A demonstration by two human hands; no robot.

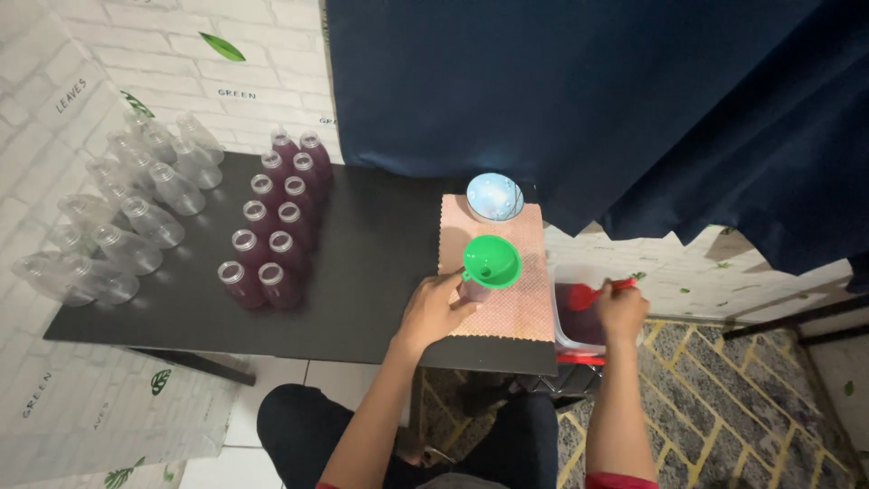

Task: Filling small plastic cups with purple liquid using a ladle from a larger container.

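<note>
Table [362, 272]: long and dark, set against a white brick-pattern wall with a dark blue curtain [588, 100] hanging behind its right end.
Empty bottles [118, 217]: a cluster of clear ones at the table's left end, some lying on their sides.
Filled bottles [276, 222]: two rows holding dark purple liquid, uncapped, standing between the empties and the mat.
Mat [511, 303]: pinkish cloth at the right end, with a pale blue bowl [494, 196] at its far edge.
Tub [579, 312]: clear plastic with purple liquid inside, low down just beside the table's right edge.
Left hand [433, 308]: closed around a small bottle [472, 292] standing on the mat — a green funnel [491, 261] sits in its neck.
Right hand [621, 310]: gripping a red ladle [588, 294], its scoop down in the tub.
Step in hand: judging by this, scooping a ladleful.
Next move calls for: a level lift across to the funnel — and the left hand steadying the bottle, since a top-heavy funnel could tip it.
</note>
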